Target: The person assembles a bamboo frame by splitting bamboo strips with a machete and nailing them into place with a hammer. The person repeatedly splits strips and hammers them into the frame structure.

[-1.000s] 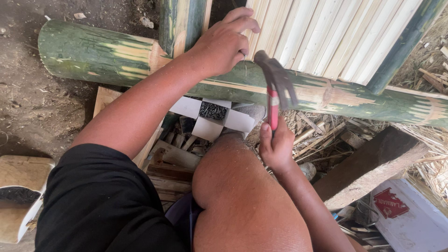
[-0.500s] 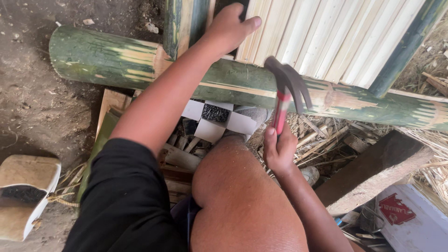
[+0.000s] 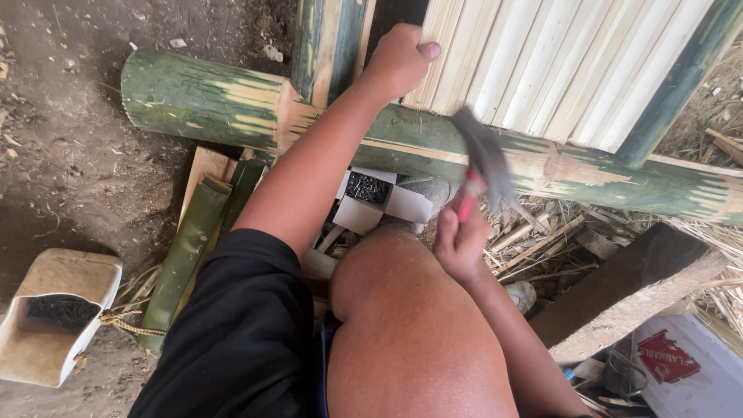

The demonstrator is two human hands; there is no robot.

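The right hand [image 3: 462,241] is closed around the red handle of a claw hammer [image 3: 481,166]. The hammer head is blurred and stands just above the horizontal green bamboo pole [image 3: 542,162], beyond the knuckles.

The left hand [image 3: 398,58] is closed into a fist against the edge of the pale split-bamboo panel [image 3: 542,62], with the thumb on top. Whether a nail is pinched under the fingers cannot be told. An upright green bamboo post [image 3: 325,42] stands just to the left of this hand.

Below the left forearm, between the pole and the knee, an opened cardboard box of dark nails [image 3: 368,188] lies on the ground. Split bamboo offcuts [image 3: 186,248] lie further left of it.

Handling judgement: the hammer is rigid and head-heavy, so it is best held low on the handle, as shown. The panel slats appear thin, stiff and liable to split along the grain; they are best steadied at the edge, near the pole. The round pole surface looks smooth, so a glancing blow may slip off.
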